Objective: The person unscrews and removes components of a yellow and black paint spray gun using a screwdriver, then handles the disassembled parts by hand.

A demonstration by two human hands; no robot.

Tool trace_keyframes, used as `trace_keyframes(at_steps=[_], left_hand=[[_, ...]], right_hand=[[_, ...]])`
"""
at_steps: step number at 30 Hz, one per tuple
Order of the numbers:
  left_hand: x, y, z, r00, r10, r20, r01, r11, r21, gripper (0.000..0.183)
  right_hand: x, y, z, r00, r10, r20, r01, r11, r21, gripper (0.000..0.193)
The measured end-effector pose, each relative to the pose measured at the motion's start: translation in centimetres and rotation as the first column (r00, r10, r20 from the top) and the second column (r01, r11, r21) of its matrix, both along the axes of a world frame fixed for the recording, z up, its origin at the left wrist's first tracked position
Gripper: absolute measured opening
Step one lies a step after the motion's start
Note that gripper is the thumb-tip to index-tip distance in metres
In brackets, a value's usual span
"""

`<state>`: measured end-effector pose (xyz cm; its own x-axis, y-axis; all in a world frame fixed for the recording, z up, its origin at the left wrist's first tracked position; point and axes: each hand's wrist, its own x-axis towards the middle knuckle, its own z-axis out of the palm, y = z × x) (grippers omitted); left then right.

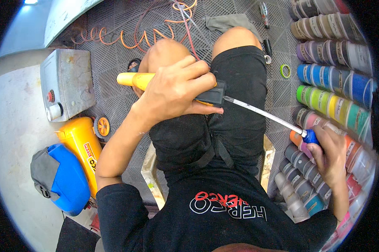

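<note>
My left hand (181,88) is closed around a yellow-handled tool with a black block-shaped end (128,79), held above my knees. Its exact kind is partly hidden by my fingers. The black end points right, out past my fingertips. On the right, my right hand (330,151) grips the blue handle of a long-shafted screwdriver (263,113). The shaft slants up and leftward, and its tip is at the black end of the yellow tool; whether it touches cannot be told.
Rows of colourful lidded tubs (336,80) line the right side. Along the left are a grey metal box (70,84), a yellow wheeled machine (80,140) and a blue container (65,180). A coiled orange hose (130,44), a grey cloth (231,23) and a green tape ring (285,71) lie on the patterned floor.
</note>
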<state>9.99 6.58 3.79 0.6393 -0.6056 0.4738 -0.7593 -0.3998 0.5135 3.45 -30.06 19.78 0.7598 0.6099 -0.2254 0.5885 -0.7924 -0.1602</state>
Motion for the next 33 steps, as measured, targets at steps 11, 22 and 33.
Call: trace_keyframes(at_steps=[11,22,33], left_hand=[[-0.4,0.2,0.5,0.999,0.030,-0.013,-0.030,0.999,0.046,0.055],[-0.2,0.3,0.3,0.999,-0.011,-0.030,0.013,0.999,0.046,0.056],[-0.4,0.3,0.3,0.997,0.066,-0.030,-0.065,0.997,0.050,0.048]], right_hand=[[1.2,0.5,0.5,0.904,-0.212,-0.370,0.268,0.957,0.108,0.043],[1.3,1.1,0.4,0.968,-0.131,-0.212,0.140,0.990,0.024,0.033],[0.5,1.3,-0.1,0.985,0.051,0.166,-0.045,0.998,-0.043,0.048]])
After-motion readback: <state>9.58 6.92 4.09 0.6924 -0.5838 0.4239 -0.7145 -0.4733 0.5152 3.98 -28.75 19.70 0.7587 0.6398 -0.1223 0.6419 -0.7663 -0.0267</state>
